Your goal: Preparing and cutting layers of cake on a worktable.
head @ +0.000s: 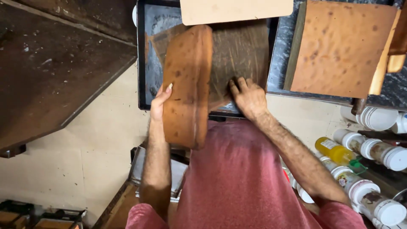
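A dark counter (280,51) holds a black metal tray (143,63). The left hand (160,104) grips the edge of a brown spotted cake slab (186,85), stood up on its side. The right hand (247,96) presses flat, fingers together, on the scratched brown sheet (241,46) beside it

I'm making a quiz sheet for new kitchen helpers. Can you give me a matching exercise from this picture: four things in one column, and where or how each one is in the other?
Things
1. left hand
2. right hand
3. square brown sponge cake sheet
4. yellow plastic bottle with a green cap

Places or states
A. lies flat on the dark counter at upper right
B. presses flat on the brown lining paper in the black metal baking tray
C. lies among white-capped jars at lower right
D. grips the edge of the round brown cake tilted on its side

Pairs: 1-D, 2-B, 3-A, 4-C
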